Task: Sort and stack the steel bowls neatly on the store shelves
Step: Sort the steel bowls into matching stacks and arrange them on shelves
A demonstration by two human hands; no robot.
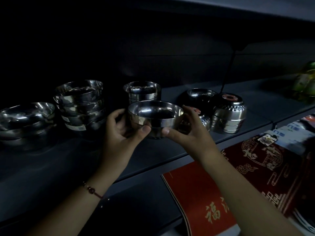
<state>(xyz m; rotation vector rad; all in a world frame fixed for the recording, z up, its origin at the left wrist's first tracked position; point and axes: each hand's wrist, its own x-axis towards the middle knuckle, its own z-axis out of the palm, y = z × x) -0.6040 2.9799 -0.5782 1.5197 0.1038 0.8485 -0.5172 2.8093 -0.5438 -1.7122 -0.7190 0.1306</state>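
Steel bowl [155, 116]: upright, held above dark shelf [170, 150], before small bowl stack [142, 90].
Tall stack [81, 104], low stack [25, 121]: left on shelf.
Inverted patterned bowls [228, 114]: right.
Left hand [121, 128]: fingers curled round bowl's left wall, thumb on front.
Right hand [189, 130]: fingers curled round right wall, thumb on front.
Red bracelet [92, 190]: left wrist.

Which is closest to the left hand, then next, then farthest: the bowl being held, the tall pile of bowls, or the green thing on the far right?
1. The held bowl: the left hand grips it, as does the right hand.
2. The tall pile of bowls: just left of that hand, on the shelf.
3. The green thing: far right.
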